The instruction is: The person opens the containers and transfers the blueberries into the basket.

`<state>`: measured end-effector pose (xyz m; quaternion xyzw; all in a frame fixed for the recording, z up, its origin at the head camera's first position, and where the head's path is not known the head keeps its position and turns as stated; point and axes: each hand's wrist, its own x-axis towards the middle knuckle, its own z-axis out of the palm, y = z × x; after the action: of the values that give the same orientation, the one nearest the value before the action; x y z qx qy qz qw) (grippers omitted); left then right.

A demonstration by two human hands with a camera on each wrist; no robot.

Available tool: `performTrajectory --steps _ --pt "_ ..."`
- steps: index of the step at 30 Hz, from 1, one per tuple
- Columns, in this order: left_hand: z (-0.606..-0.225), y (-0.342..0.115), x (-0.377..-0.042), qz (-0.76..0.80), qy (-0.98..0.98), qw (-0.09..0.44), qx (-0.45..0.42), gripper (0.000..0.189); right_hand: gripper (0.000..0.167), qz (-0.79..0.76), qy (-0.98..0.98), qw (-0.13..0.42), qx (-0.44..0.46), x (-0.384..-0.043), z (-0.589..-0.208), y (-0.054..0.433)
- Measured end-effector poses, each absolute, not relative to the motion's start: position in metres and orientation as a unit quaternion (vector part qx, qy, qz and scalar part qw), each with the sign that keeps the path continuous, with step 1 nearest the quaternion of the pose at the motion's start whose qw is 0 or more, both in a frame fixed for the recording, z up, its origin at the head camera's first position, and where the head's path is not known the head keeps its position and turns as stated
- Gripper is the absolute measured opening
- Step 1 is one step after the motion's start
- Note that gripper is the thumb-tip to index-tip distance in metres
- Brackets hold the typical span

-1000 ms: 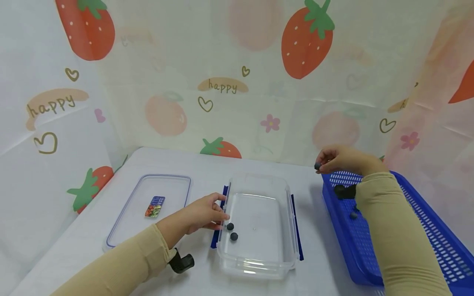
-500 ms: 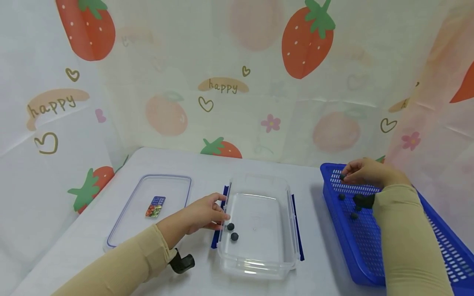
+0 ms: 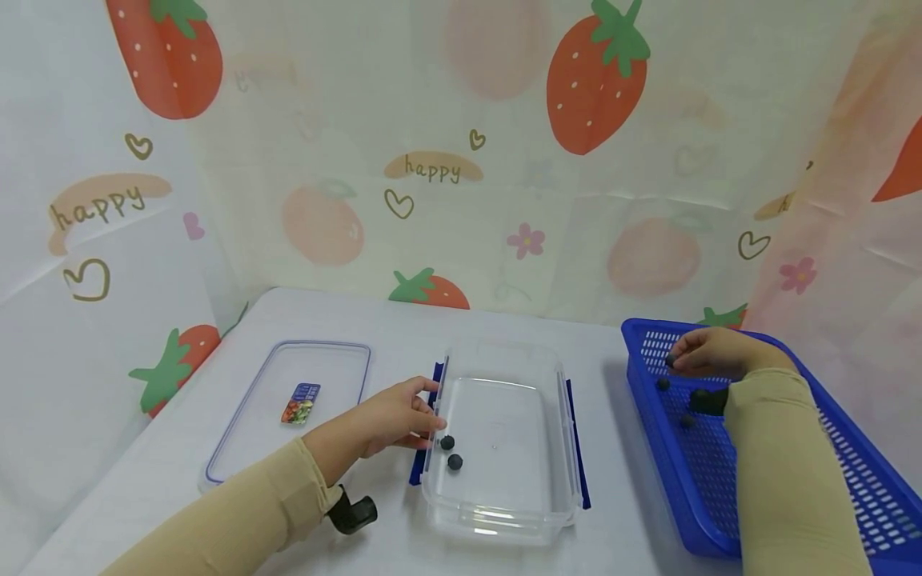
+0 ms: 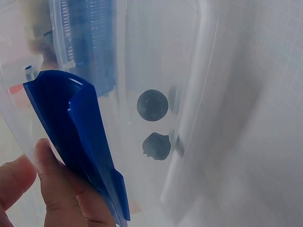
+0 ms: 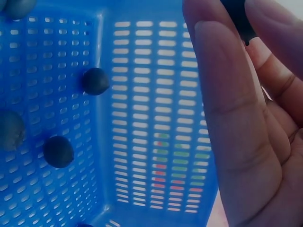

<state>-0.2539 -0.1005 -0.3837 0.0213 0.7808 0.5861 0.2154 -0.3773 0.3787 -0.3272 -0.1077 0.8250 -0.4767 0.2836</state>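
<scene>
My left hand [image 3: 399, 416] grips the left wall of a clear plastic container [image 3: 497, 524], by its open blue side latch [image 4: 78, 137]. Two blueberries [image 3: 454, 462] lie inside near that wall; the left wrist view shows them apart, one with a crown [image 4: 156, 146]. Over the far end of a blue basket [image 3: 709, 524], my right hand [image 3: 723, 352] pinches a blueberry [image 5: 239, 19] between thumb and fingers. Loose blueberries sit below on the basket floor, among them one [image 5: 96, 81] by the wall and one [image 5: 58, 152] farther out. The right forearm hides part of the basket.
A clear lid [image 3: 252, 432] with a printed label [image 3: 300, 403] lies on the white table [image 3: 389, 544] left of the container. A second blue latch [image 3: 579, 448] hangs along the container's right side. A strawberry-print cloth [image 3: 461, 224] stands behind.
With the blueberry in its fingers, my right hand has moved right and down from the basket's far left corner to inside its outline. My left hand stays at the container.
</scene>
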Motion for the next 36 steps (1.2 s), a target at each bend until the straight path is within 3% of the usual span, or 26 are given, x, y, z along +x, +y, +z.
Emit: performTrajectory --steps 12,19,24,28,36 --pt "-0.385 -0.101 -0.255 0.588 0.779 0.218 0.024 0.062 0.013 -0.478 0.83 0.266 -0.106 -0.372 -0.319 0.374" --pt "-0.383 -0.1 -0.253 0.584 0.783 0.213 0.021 0.061 0.033 -0.452 0.852 0.219 -0.148 -0.372 -0.294 0.325" --pt "-0.384 -0.099 -0.254 0.581 0.785 0.212 0.02 0.061 0.039 -0.387 0.88 0.2 -0.189 -0.372 -0.282 0.282" --pt "-0.384 -0.099 -0.253 0.58 0.786 0.212 0.021 0.062 0.037 -0.358 0.884 0.203 -0.222 -0.37 -0.278 0.248" --pt "-0.384 -0.1 -0.254 0.582 0.785 0.213 0.023 0.062 0.018 -0.349 0.855 0.252 -0.289 -0.36 -0.284 0.186"
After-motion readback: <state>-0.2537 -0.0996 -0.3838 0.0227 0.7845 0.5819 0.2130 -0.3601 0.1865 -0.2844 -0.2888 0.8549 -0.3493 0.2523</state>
